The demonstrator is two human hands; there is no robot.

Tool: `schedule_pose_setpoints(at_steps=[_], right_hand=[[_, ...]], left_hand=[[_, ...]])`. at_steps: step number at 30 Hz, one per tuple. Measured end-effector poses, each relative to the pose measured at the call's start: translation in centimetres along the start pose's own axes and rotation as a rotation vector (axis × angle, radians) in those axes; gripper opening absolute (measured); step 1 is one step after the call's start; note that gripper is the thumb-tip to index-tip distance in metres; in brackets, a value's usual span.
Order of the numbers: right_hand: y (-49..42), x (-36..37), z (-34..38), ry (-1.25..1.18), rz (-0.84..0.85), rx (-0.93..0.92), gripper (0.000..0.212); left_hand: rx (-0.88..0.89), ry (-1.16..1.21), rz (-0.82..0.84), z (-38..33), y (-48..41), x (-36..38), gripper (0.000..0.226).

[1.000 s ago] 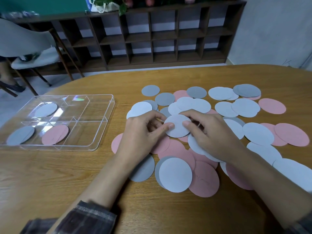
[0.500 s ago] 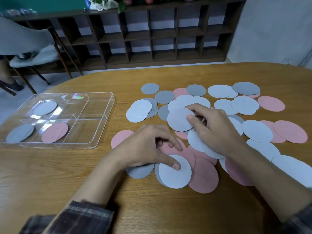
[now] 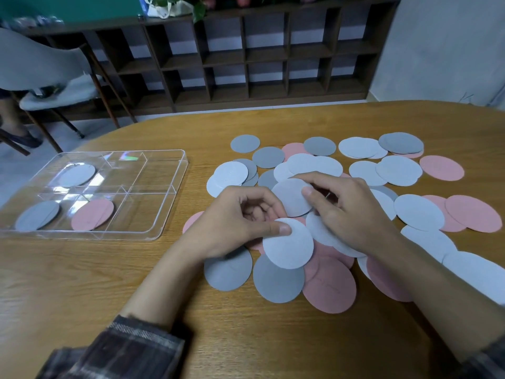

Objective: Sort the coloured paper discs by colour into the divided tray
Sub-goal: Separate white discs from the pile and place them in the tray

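Fingers of left hand curl, thumb pinching a pale disc at frame centre; right hand pinches a second pale disc just above. Wooden table; dark shelves top, chair upper left. Clear tray at left holds grey discs and pink discs in separate compartments. Loose discs overlap centre-right: pink, grey, pale.

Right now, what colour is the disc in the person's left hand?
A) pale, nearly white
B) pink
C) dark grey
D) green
A: the left hand pinches a pale disc by its edge, plainly lighter than the grey disc it overlaps; the right hand grips a second pale disc.
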State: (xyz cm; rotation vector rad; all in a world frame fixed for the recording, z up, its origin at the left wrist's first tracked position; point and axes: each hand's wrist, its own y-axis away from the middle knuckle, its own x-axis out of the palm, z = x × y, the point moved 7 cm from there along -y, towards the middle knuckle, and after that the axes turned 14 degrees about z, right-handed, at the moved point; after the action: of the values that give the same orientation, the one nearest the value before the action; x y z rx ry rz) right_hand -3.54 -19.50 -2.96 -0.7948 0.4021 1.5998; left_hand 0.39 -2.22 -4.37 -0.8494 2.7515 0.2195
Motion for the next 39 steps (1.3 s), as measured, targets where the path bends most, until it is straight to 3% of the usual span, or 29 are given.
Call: schedule_pose_setpoints(at_steps=[5, 9, 17, 23, 27, 30, 34, 39], right_hand=[[0.0, 0.0, -0.4, -0.110, -0.017, 0.022, 0.029], [0.0, 0.3, -0.2, -0.153, -0.002, 0.023, 0.032], [0.0, 0.9, 0.4, -0.133, 0.088, -0.012, 0.031], [-0.1, 1.0, 0.6, 0.038, 0.050, -0.032, 0.035], [0.0, 0.0, 0.0, 0.032, 0.017, 0.016, 0.030], [0.0, 0.1, -0.5, 0.022, 0.018, 0.056, 0.029], [-0.1, 0.2, -0.6, 0.015, 0.034, 0.057, 0.029], [0.1, 0.2, -0.2, 0.022, 0.022, 0.043, 0.028]], left_hand=[[0.061, 0.112, -0.227, 0.3, 0.2, -2.0, 0.015], [0.028, 0.046, -0.403, 0.9, 0.6, -2.9, 0.021], [-0.032, -0.060, -0.562, 0.9, 1.1, -2.5, 0.013], [-0.025, -0.209, -0.577, 0.2, 1.1, -2.4, 0.016], [0.002, -0.479, -0.626, 0.3, 1.1, -3.7, 0.019], [-0.115, -0.644, -0.617, 1.8, 0.8, -4.8, 0.036], [-0.333, -0.649, -0.556, 3.6, 0.7, -5.3, 0.056], [-0.284, -0.738, -0.621, 2.6, 1.2, -5.5, 0.040]])
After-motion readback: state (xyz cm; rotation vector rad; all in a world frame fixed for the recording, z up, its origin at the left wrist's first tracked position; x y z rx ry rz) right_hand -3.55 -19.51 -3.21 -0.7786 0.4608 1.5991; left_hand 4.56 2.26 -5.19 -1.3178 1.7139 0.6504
